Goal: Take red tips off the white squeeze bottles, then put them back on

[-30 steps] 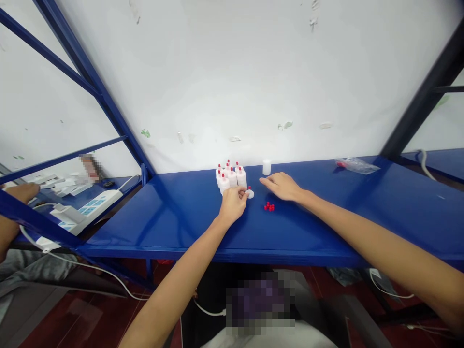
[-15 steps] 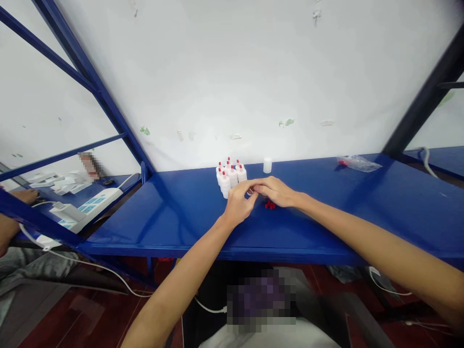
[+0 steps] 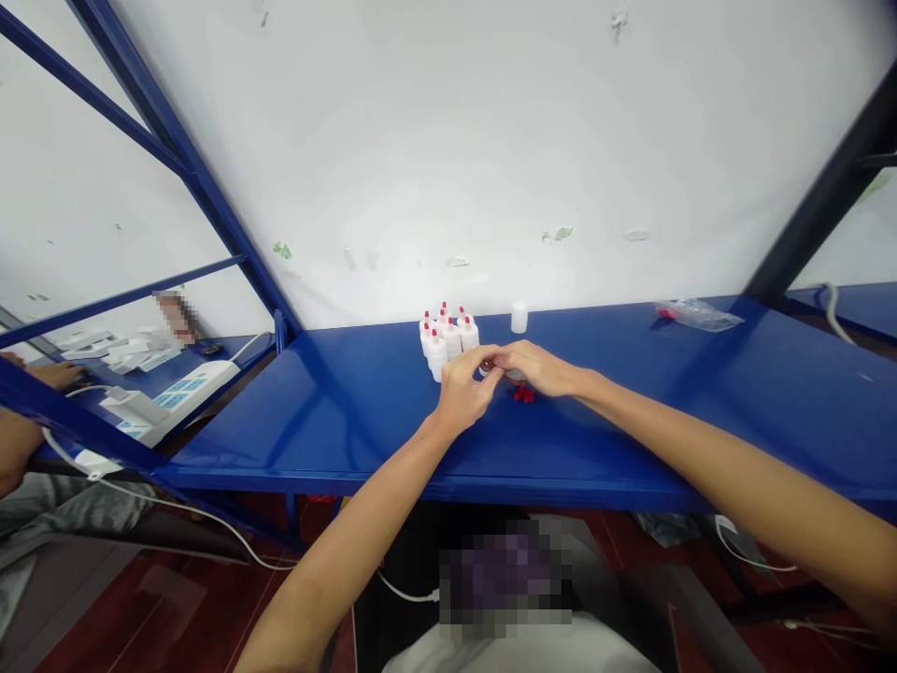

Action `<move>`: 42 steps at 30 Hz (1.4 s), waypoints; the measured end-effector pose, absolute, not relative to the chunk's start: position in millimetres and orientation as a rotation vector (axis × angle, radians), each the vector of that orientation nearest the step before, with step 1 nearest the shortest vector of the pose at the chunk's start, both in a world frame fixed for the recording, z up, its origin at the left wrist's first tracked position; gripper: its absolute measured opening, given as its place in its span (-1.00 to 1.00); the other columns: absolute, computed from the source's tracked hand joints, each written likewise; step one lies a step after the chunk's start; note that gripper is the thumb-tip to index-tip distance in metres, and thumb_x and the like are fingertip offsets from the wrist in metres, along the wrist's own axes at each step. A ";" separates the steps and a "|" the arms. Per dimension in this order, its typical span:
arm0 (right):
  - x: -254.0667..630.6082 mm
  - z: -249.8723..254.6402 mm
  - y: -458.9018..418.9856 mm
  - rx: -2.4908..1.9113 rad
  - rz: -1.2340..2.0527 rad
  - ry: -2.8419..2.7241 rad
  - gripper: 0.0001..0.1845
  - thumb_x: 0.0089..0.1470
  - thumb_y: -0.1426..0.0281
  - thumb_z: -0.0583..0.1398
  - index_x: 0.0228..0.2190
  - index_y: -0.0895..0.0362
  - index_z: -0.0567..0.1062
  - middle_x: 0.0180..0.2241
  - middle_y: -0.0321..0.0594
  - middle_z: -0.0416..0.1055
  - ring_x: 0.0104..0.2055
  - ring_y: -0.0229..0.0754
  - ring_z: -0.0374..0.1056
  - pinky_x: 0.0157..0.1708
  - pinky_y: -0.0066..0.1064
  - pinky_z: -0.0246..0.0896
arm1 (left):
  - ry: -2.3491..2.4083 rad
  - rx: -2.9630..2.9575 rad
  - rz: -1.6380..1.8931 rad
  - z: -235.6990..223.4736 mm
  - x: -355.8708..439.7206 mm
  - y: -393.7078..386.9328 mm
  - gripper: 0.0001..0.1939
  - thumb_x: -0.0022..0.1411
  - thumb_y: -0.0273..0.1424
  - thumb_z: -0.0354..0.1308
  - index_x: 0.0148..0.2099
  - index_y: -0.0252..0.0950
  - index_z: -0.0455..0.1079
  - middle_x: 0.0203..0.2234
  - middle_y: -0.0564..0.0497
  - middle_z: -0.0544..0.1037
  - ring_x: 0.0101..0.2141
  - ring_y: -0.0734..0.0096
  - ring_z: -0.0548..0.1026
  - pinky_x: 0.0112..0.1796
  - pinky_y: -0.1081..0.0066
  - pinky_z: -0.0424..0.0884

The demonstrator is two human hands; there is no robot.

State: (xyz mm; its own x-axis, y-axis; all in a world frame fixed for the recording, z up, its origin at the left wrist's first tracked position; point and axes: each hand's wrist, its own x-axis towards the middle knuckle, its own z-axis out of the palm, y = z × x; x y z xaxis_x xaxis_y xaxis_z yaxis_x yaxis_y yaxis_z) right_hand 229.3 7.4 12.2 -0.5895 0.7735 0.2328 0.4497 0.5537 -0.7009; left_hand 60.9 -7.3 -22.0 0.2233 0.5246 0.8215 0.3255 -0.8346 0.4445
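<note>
My left hand (image 3: 468,386) and my right hand (image 3: 536,367) meet over the table, fingertips touching. The left fingers curl around a white bottle (image 3: 483,371), of which only a small pale part shows. My right fingers are closed at the same spot, and what they pinch is hidden. Just beyond my left hand, several white bottles with pointed red tips (image 3: 437,350) stand upright in a tight cluster. Small red caps (image 3: 524,394) lie loose below my right hand. Behind it stands a white bottle without a red tip (image 3: 519,319).
The blue table (image 3: 336,402) runs along a white wall. A clear plastic bag with something red inside (image 3: 701,316) lies at the right. Left, beyond blue metal posts (image 3: 210,215), are a power strip (image 3: 182,397), white boxes and another person's arm (image 3: 18,444).
Both hands stay together at the same place with only slight finger movement. The view has shifted a little; the bottles and red caps stay where they were.
</note>
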 end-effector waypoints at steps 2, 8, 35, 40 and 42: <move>228.7 12.5 7.3 -0.975 0.818 -2.252 -0.64 0.16 0.22 -0.07 -0.58 0.11 0.25 -0.63 -0.32 0.18 -0.55 -0.27 0.07 -0.48 -0.36 -0.04 | 0.819 2.298 1.668 -21.9 61.4 -7.4 -0.86 0.24 -0.49 0.15 -0.14 -0.29 0.48 -0.29 -0.02 0.62 -0.33 0.44 0.54 -0.23 0.40 0.49; 228.6 12.4 5.2 -0.824 0.786 -2.227 -0.79 0.06 0.35 -0.04 -0.39 0.13 0.35 -0.50 -0.30 0.31 -0.48 -0.25 0.16 -0.43 -0.38 0.04 | 0.793 2.325 1.598 -22.6 62.1 -5.6 -0.84 0.22 -0.48 0.19 -0.13 -0.29 0.47 -0.31 -0.01 0.61 -0.34 0.44 0.53 -0.23 0.40 0.48; 253.2 -5.0 35.8 -1.226 0.293 -1.956 -0.54 0.25 0.05 -0.03 -0.45 0.11 0.40 -0.61 -0.32 0.29 -0.53 -0.23 0.18 -0.45 -0.40 -0.05 | 1.105 2.594 1.352 8.4 53.5 24.9 -0.79 0.25 -0.56 0.11 -0.19 -0.29 0.57 -0.28 -0.09 0.65 -0.23 0.25 0.58 -0.12 0.27 0.46; 253.5 -9.6 38.5 -1.231 0.255 -1.985 -0.50 0.23 0.04 0.00 -0.55 0.12 0.35 -0.59 -0.31 0.28 -0.52 -0.26 0.13 -0.44 -0.40 -0.07 | 1.246 2.785 1.000 -1.8 58.0 26.6 -0.69 0.23 -0.64 0.02 -0.12 -0.39 0.56 -0.23 -0.20 0.64 -0.18 0.13 0.58 -0.10 0.22 0.46; 251.6 -10.7 37.4 -1.219 0.263 -2.000 -0.50 0.21 0.04 0.03 -0.59 0.12 0.33 -0.61 -0.32 0.24 -0.53 -0.27 0.11 -0.45 -0.40 -0.07 | 1.330 2.797 0.911 -0.6 55.2 25.2 -0.69 0.22 -0.64 0.01 -0.12 -0.41 0.56 -0.23 -0.22 0.63 -0.16 0.11 0.57 -0.10 0.22 0.46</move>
